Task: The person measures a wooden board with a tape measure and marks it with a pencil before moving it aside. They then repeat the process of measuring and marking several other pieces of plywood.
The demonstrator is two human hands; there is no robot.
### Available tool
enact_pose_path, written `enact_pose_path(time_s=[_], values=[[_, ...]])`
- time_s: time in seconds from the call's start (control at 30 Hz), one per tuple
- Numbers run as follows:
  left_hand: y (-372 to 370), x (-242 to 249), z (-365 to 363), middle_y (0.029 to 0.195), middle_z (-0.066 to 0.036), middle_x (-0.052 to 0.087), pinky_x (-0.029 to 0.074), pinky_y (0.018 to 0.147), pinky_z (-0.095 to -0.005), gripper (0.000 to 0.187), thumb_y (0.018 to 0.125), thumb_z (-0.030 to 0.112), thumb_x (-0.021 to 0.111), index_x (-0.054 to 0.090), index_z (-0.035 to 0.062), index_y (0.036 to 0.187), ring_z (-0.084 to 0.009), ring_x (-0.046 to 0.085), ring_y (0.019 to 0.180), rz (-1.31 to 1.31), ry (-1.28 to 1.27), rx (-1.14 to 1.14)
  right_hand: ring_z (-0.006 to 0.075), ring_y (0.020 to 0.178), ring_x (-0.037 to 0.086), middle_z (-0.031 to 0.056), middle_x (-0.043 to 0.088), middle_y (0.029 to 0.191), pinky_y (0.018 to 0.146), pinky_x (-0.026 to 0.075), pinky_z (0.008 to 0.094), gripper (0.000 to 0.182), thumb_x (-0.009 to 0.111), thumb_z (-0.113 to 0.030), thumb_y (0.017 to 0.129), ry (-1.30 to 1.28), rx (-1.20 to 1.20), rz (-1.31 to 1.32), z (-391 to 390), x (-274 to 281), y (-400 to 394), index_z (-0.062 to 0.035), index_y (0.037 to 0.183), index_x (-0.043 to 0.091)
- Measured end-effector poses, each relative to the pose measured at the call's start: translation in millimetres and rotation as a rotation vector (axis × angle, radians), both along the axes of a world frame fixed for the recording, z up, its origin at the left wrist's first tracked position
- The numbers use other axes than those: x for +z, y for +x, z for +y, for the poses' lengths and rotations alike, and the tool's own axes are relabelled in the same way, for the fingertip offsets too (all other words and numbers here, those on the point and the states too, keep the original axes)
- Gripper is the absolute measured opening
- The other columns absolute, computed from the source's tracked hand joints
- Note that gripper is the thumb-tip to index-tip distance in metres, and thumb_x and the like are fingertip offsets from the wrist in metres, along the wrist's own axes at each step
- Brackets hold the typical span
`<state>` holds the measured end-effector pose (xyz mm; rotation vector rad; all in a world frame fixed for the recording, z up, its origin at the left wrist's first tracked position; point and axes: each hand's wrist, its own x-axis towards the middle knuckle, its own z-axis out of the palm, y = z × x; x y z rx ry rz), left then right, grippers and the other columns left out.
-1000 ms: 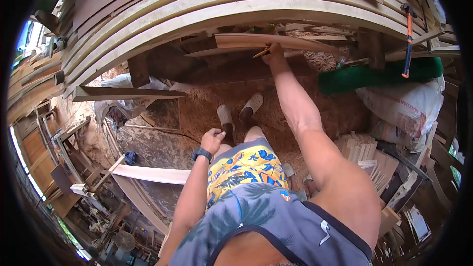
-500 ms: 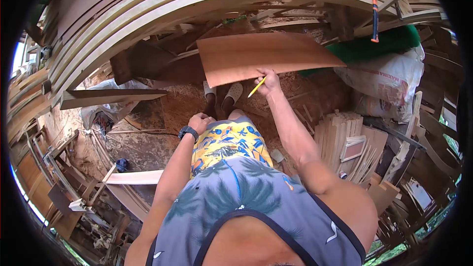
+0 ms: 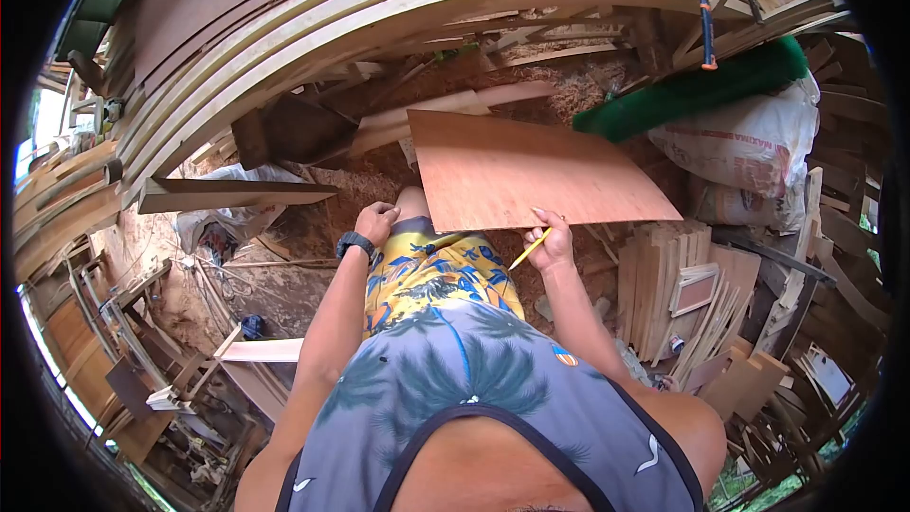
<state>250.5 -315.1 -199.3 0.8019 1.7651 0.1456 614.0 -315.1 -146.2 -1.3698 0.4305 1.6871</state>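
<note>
My right hand (image 3: 554, 243) is closed on the near edge of a thin reddish-brown plywood sheet (image 3: 540, 171), with the thumb on its upper face. A yellow pencil (image 3: 529, 248) is also held in that hand, its point toward the lower left. The sheet hangs over the floor in front of my legs and hides my feet. At my left thigh, by the yellow patterned shorts (image 3: 431, 270), rests my left hand (image 3: 377, 222) with its fingers curled in. Whether anything is inside those fingers is hidden. A dark watch (image 3: 354, 246) is on that wrist.
Long stacked boards (image 3: 379, 19) curve across the front, with a hammer (image 3: 703, 14) at their right. Below lie a green roll (image 3: 692, 90) and white sacks (image 3: 739, 152). Wood pieces (image 3: 654, 284) stand at right. A plank (image 3: 237, 193) juts in from the left.
My right hand has drawn the plywood sheet and pencil closer to my body, and the sheet's face has tilted. One knee has come up. My left hand stays near the thigh.
</note>
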Motion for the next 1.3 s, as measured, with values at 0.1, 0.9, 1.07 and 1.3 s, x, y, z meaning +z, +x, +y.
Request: enact_pose_path(time_s=[0.1,0.9,1.07,1.3], values=[[0.3,-4.7,5.8,0.092,-0.016,0.072,0.053,0.073,-0.0324,0.038,0.088,0.031,0.065,0.069,-0.002,0.107,-0.0205,0.069,0.079,-0.004,-0.012,0.004,0.011,0.043,0.045,-0.0023,0.049,0.059,0.045,0.038,0.0269,0.004,0.062,-0.014,0.085,-0.03,-0.049,-0.009,-10.6,9.6,6.2,-0.0132,0.086,0.058],[144.9,60.9,102.6,0.119,-0.019,0.063,0.052,0.096,-0.0439,0.032,0.101,0.018,0.045,0.052,-0.0036,0.124,-0.0288,0.065,0.105,-0.898,-0.343,0.393,0.0097,0.049,0.051,-0.001,0.055,0.069,0.044,0.043,0.0239,0.005,0.066,-0.013,0.085,0.195,-0.239,-0.212,-77.0,54.2,11.9,-0.0083,0.086,0.065],[173.9,99.1,115.5,0.113,-0.014,0.064,0.054,0.092,-0.0422,0.028,0.101,0.014,0.046,0.053,0.0,0.124,-0.0246,0.066,0.101,-0.918,-0.368,0.285,0.009,0.049,0.049,-0.0008,0.055,0.069,0.043,0.041,0.0232,0.008,0.073,-0.01,0.082,0.222,-0.287,-0.289,-89.4,87.1,18.7,-0.0073,0.083,0.065],[197.4,125.1,141.2,0.119,-0.011,0.064,0.055,0.089,-0.0415,0.033,0.101,0.013,0.046,0.048,0.0025,0.132,-0.021,0.066,0.102,-1.025,-0.229,0.126,0.01,0.048,0.051,-0.0003,0.058,0.07,0.043,0.041,0.0233,0.01,0.072,-0.011,0.083,0.326,-0.254,-0.435,-93.1,125.8,21.3,-0.0048,0.088,0.067]])
